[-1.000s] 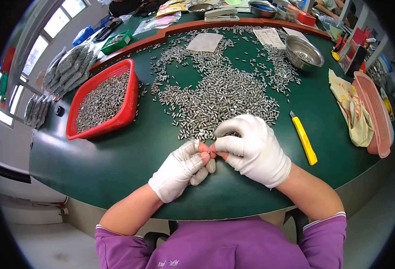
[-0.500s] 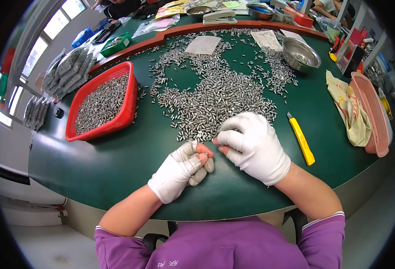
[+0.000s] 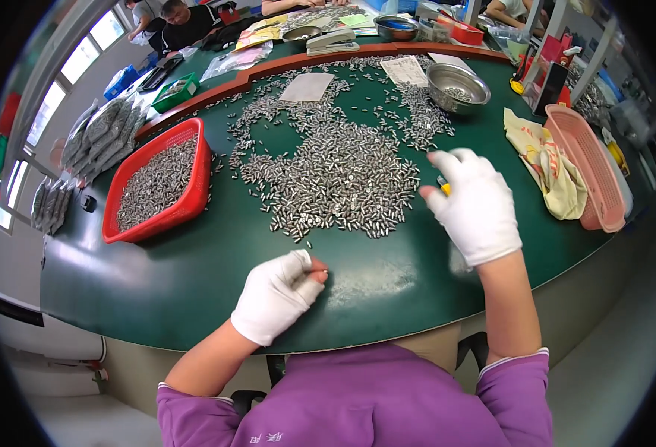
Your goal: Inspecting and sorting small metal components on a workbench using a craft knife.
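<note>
My left hand (image 3: 272, 298), in a white glove with bare fingertips, hovers near the table's front edge. Its thumb and forefinger are closed on a tiny shiny piece, perhaps a metal pin; its shape is too small to make out. To the right, my right hand (image 3: 478, 207), gloved the same way, is above a yellow utility knife (image 3: 446, 188) with thumb and forefinger apart. Most of the knife is hidden beneath that hand. A wide heap of small silver metal pins (image 3: 350, 175) spreads over the green table (image 3: 373, 298) beyond both hands.
On the left stands a red basket (image 3: 203, 160) full of pins, beside stacked bags (image 3: 108, 134) of parts. A steel bowl (image 3: 466, 91), a cloth (image 3: 540, 164) and a pink basket (image 3: 593, 175) are at the right. Other people sit past the brown table rim (image 3: 242, 77).
My right hand has left the spot beside the left hand and moved right, over the utility knife, its fingers spreading. My left hand keeps its pinch. The whole view has shifted slightly.
</note>
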### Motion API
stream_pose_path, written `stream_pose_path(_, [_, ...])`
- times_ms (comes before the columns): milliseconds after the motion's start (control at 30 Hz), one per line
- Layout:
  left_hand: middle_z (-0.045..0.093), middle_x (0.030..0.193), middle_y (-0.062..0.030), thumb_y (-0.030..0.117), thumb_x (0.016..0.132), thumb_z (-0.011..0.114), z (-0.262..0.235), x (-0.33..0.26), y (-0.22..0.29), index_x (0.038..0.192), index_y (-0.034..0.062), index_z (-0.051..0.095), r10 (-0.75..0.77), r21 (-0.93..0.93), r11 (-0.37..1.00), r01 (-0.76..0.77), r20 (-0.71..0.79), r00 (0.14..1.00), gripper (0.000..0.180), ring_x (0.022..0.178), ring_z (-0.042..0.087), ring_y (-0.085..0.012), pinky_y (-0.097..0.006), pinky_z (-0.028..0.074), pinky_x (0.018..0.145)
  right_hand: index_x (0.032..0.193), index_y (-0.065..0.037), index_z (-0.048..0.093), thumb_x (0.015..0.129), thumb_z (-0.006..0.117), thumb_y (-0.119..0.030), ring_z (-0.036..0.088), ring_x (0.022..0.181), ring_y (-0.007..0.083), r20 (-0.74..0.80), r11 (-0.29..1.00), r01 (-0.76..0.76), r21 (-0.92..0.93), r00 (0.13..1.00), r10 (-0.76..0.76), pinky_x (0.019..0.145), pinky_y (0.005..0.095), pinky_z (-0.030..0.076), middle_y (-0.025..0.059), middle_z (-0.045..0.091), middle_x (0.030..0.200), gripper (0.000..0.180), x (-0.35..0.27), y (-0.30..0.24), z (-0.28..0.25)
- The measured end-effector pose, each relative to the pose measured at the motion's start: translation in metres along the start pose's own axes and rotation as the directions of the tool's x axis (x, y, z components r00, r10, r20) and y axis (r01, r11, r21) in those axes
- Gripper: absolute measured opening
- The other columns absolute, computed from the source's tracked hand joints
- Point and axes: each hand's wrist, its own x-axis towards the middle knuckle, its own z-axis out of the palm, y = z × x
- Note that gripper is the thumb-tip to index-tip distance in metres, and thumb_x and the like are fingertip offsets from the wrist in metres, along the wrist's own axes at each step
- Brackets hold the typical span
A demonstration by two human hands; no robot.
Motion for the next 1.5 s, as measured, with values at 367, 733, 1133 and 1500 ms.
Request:
stream_pose_path(367, [0.068, 0.079, -0.0098, 0.008, 0.079, 0.072, 0.026, -0.029, 0.012, 0.092, 0.0076, 0.069, 0.161, 0.441, 0.891, -0.110, -0.079, 0.984, 0.013, 0.069, 0.066, -0.0245, -0.032, 0.052, 0.066, 0.106, -0.002, 0.056, 0.092, 0.061, -0.016, 0.063, 0.078, 0.0335, -0.033, 0.877, -0.400, 0.265, 0.905, 0.423, 0.072, 0.0399, 0.052, 0.0144, 0.065, 0.093, 0.021, -0.096, 0.046, 0.013])
stream_pose_path(733, [0.068, 0.079, -0.0093, 0.012, 0.081, 0.069, 0.026, -0.037, 0.008, 0.088, 0.0097, 0.065, 0.079, 0.366, 0.930, -0.031, -0.115, 0.990, 0.008, 0.074, 0.065, -0.0290, -0.036, 0.052, 0.067, 0.149, -0.015, 0.038, 0.083, 0.062, -0.015, 0.060, 0.055, 0.0233, 0.334, 0.849, 0.002, 0.529, 0.919, -0.211, 0.052, 0.0369, 0.051, 0.0051, 0.060, 0.065, 0.070, -0.158, -0.049, -0.021])
stream_pose_path(1133, [0.060, 0.067, -0.0057, 0.004, 0.080, 0.070, 0.026, -0.037, 0.008, 0.085, 0.0048, 0.065, 0.097, 0.371, 0.928, -0.043, -0.127, 0.987, 0.007, 0.057, 0.056, -0.0140, -0.027, 0.048, 0.058, 0.147, -0.020, 0.044, 0.082, 0.064, -0.020, 0.057, 0.047, 0.0215, 0.324, 0.893, 0.106, 0.438, 0.908, -0.267, 0.044, 0.0363, 0.049, 0.0036, 0.055, 0.060, 0.068, -0.161, -0.067, -0.009])
stream_pose_path(1500, [0.060, 0.070, -0.0084, 0.013, 0.081, 0.066, 0.026, -0.034, 0.009, 0.080, 0.0100, 0.057, 0.183, 0.461, 0.879, -0.123, -0.088, 0.979, 0.010, 0.066, 0.061, -0.0305, -0.040, 0.048, 0.058, 0.147, -0.016, 0.043, 0.082, 0.063, -0.020, 0.058, 0.048, 0.0228, 0.383, 0.871, 0.109, 0.479, 0.867, -0.319, 0.044, 0.0372, 0.049, 0.0054, 0.057, 0.059, 0.068, -0.152, -0.063, -0.015])
